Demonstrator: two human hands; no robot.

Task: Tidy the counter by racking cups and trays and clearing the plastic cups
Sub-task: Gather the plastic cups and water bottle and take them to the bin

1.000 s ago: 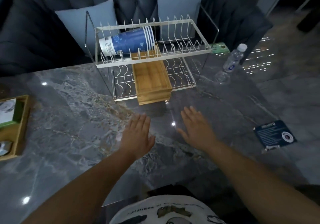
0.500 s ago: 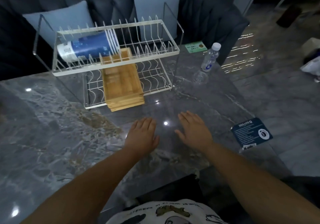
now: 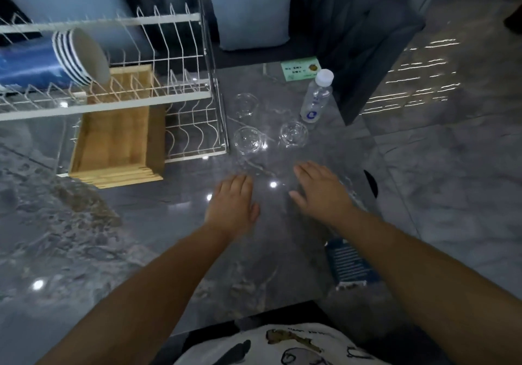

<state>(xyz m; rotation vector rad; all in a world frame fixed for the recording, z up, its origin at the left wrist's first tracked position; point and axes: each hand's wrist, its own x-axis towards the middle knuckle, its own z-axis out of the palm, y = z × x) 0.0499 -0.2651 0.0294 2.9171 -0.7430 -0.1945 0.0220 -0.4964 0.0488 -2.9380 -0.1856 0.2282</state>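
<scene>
A white two-tier wire rack (image 3: 158, 100) stands at the left. A stack of blue paper cups (image 3: 65, 58) lies on its side on the upper tier. Stacked wooden trays (image 3: 115, 141) rest on the lower tier. Three clear plastic cups stand on the grey marble counter (image 3: 84, 237) right of the rack: one far (image 3: 245, 105), one near (image 3: 248, 139), one to the right (image 3: 293, 134). My left hand (image 3: 233, 205) and my right hand (image 3: 320, 189) hover flat over the counter, fingers apart, holding nothing, just short of the cups.
A small water bottle (image 3: 317, 96) stands behind the clear cups, with a green card (image 3: 300, 68) beyond it. A dark blue leaflet (image 3: 348, 261) lies by my right forearm near the counter's right edge. A dark sofa with pale cushions (image 3: 248, 8) sits behind.
The view has swung right and closer, so the rack slid left and three clear cups came into sight. Both hands stay flat and empty above the counter.
</scene>
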